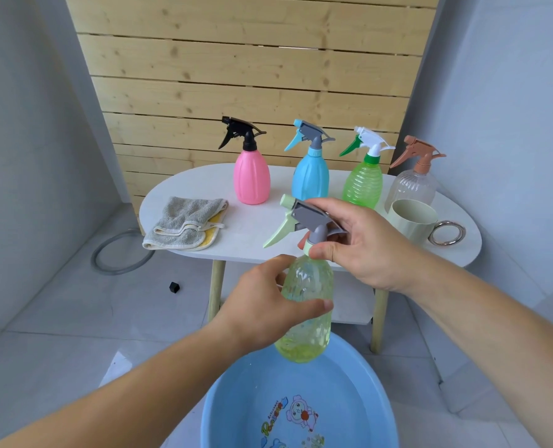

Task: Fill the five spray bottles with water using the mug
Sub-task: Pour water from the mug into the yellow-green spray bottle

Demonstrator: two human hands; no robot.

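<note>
- Gripping the yellow-green bottle round its body with your left hand, fingers wrapped and thumb across the front.
- Your right hand is pinching the collar under the grey sprayer head, thumb and fingers curled round it. The head is sitting on the neck, and I cannot tell whether you are twisting it on or off.
- You are holding this bottle in the air right over the blue basin below both hands. The basin looks to be holding water, though that is hard to confirm.
- The held bottle is showing wet glints inside, with no clear waterline.
- Beyond your hands, on the table, four bottles are standing capped: pink bottle, blue bottle, green bottle, clear bottle.
- Pink and blue are opaque, so their contents are unknown. Green and clear are showing no obvious water.
- The mug is sitting just right of your right hand with nothing visible inside.
- A cloth is lying to the left of your left hand.
- Judging progress: you are looking early in the task, working on one bottle with the pouring mostly left.
</note>
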